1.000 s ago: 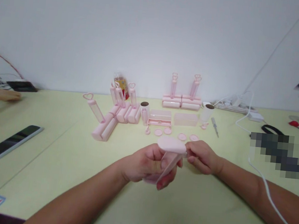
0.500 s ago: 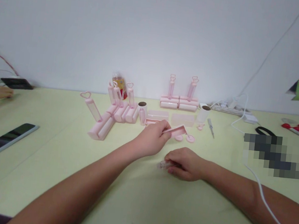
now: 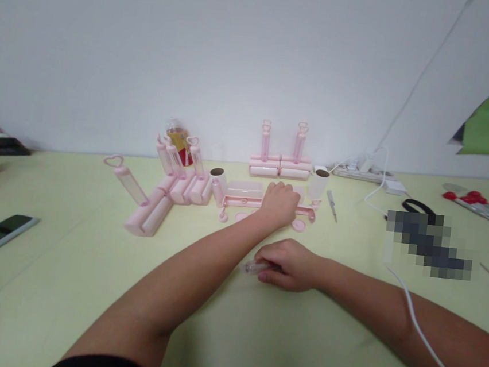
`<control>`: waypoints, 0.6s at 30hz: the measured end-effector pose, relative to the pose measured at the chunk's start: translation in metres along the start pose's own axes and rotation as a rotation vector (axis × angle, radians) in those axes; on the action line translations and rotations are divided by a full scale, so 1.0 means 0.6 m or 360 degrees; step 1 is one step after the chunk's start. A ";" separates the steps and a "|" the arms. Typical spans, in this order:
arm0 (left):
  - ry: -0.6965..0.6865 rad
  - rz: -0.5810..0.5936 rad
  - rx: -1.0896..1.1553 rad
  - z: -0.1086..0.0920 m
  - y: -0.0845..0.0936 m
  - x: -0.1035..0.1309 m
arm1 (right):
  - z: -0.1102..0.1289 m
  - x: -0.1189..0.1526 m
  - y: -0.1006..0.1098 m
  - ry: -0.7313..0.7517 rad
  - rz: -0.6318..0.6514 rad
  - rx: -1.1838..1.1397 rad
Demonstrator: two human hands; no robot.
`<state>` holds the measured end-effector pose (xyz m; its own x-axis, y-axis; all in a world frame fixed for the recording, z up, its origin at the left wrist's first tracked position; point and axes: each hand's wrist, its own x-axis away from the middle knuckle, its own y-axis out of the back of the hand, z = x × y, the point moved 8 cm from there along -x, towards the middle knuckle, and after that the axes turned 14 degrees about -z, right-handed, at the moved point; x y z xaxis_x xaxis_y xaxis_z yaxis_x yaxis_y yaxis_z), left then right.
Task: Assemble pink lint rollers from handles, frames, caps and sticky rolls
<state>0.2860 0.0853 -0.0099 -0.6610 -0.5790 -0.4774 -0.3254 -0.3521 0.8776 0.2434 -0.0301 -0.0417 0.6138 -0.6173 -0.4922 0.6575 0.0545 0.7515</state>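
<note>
Pink plastic is showing to either side of the left hand (image 3: 280, 203), whose back is facing up and whose fingers are curling down over a pink tray (image 3: 306, 211); the fingertips are being hidden by the hand itself, so whether they are gripping the tray or only resting on it cannot be told. The left forearm (image 3: 201, 271) is slanting forward from the lower left, a black sleeve (image 3: 101, 366) covering its near end. Nearer the body, the right hand (image 3: 291, 265) is clamping a clear tube (image 3: 252, 267) between thumb and bent fingers, the free end pointing left out of the grip; the wrist is lying low over the table (image 3: 213, 330), the forearm running off to the right beneath a white cable (image 3: 417, 321). Just left of the left hand, a second pink tray (image 3: 242, 202) is lying open side up. A pink disc (image 3: 298, 225) is lying flat just below that hand's right side. Beyond the hand, two pink rollers (image 3: 279, 166) are standing by the wall, their handles pointing up.
</note>
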 end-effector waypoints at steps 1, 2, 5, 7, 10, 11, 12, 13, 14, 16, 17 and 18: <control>-0.0012 0.0003 -0.0007 0.000 -0.003 0.002 | -0.001 0.000 0.000 -0.0005 0.0001 -0.0004; -0.0021 0.0004 -0.0014 0.001 -0.004 0.004 | -0.002 0.000 0.000 -0.0009 0.0000 -0.0010; -0.0035 -0.0001 -0.0035 0.004 -0.005 0.013 | -0.004 0.000 0.000 -0.0032 0.0010 -0.0028; -0.0036 -0.0011 -0.0046 0.007 -0.004 0.018 | -0.006 0.001 0.000 -0.0052 0.0009 -0.0032; -0.0044 -0.0023 -0.0055 0.011 -0.003 0.028 | -0.007 0.000 -0.001 -0.0071 0.0001 -0.0026; -0.0051 -0.0027 -0.0056 0.012 -0.002 0.031 | -0.007 0.000 -0.001 -0.0073 -0.0003 -0.0021; -0.0059 -0.0030 -0.0058 0.012 -0.002 0.034 | -0.007 -0.001 0.000 -0.0072 -0.0008 -0.0021; -0.0067 -0.0035 -0.0060 0.013 -0.002 0.036 | -0.007 -0.001 0.000 -0.0066 -0.0015 -0.0027; -0.0075 -0.0040 -0.0063 0.013 -0.002 0.038 | -0.005 -0.001 0.002 -0.0048 -0.0019 -0.0044; -0.0092 -0.0049 -0.0071 0.013 -0.002 0.039 | 0.001 0.000 0.008 0.0033 -0.0040 -0.0109; -0.0098 -0.0051 -0.0076 0.014 -0.003 0.038 | 0.006 0.000 0.015 0.0094 -0.0079 -0.0153; -0.0102 -0.0050 -0.0081 0.015 -0.004 0.037 | 0.010 0.001 0.027 0.0150 -0.0152 -0.0192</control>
<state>0.2660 0.0795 -0.0221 -0.6935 -0.5192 -0.4994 -0.3129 -0.4073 0.8580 0.2517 -0.0343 -0.0275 0.5803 -0.5484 -0.6021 0.7591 0.0964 0.6438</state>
